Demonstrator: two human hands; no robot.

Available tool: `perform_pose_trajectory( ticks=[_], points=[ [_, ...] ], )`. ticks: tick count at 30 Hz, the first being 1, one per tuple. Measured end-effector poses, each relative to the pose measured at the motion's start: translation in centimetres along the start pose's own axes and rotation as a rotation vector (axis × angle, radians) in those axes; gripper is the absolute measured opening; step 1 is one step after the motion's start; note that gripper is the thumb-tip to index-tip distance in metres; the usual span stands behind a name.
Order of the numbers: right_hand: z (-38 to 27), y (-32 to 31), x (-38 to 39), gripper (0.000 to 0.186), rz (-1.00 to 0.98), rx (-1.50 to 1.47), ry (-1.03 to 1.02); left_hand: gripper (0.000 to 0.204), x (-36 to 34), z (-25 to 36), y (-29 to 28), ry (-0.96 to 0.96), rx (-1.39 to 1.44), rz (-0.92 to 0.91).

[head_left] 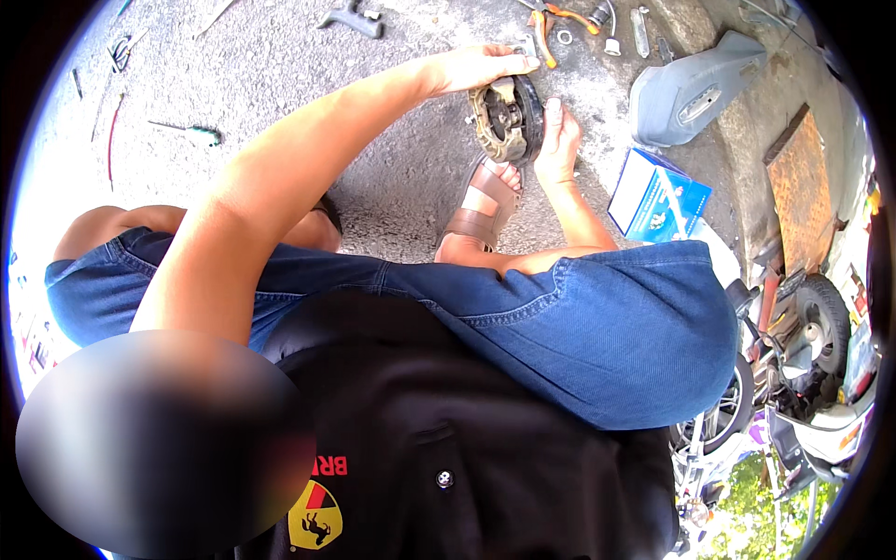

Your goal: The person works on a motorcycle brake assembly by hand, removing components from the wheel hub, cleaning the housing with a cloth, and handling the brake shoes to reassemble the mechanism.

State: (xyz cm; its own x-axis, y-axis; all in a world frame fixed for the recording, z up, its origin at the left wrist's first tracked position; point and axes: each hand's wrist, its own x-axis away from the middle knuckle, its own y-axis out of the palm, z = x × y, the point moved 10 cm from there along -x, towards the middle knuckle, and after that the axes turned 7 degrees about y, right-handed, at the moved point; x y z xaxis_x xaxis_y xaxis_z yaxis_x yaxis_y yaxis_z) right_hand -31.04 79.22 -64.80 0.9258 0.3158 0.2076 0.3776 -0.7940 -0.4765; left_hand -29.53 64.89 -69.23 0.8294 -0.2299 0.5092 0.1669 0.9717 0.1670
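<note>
Left hand pinches the round part at its far edge, right hand curls against its right side, likely steadying it; orange-handled pliers lie beyond it.

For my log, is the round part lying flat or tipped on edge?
Tipped on edge: left hand and right hand hold the round part, its tan face turned left.

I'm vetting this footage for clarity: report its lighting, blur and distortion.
Head view: daylight bleaches the ground toward the left rim, and the black shirt shows little detail; same view, a heavy oval blur hides the lower left, while the round part looks fairly clear; same view, fisheye distortion curves the outer scene and the corners go black.
</note>
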Motion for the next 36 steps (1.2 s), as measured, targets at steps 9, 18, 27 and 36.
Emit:
perform_pose_trajectory(
  ticks=[9, 18, 27, 36],
  points=[
    [-0.8, -0.7, -0.1, 0.048, 0.01, 0.062, -0.032, 0.079, -0.4, 0.4, 0.2, 0.032, -0.03, -0.016],
    [1.4, 0.9, -0.4, 0.059, -0.539, 0.233, 0.702, 0.079, -0.1, 0.3, 0.1, 0.005, 0.012, -0.041],
    [-1.6, 0.3, 0.0, 0.036, -0.04, 0.039, -0.085, 0.059, -0.1, -0.1, -0.3, 0.096, -0.062, -0.035],
    [-2.0, 0.4, -0.1, 0.039, -0.049, 0.056, -0.102, 0.059, 0.2, 0.0, -0.6, 0.07, -0.07, 0.003]
  ],
)
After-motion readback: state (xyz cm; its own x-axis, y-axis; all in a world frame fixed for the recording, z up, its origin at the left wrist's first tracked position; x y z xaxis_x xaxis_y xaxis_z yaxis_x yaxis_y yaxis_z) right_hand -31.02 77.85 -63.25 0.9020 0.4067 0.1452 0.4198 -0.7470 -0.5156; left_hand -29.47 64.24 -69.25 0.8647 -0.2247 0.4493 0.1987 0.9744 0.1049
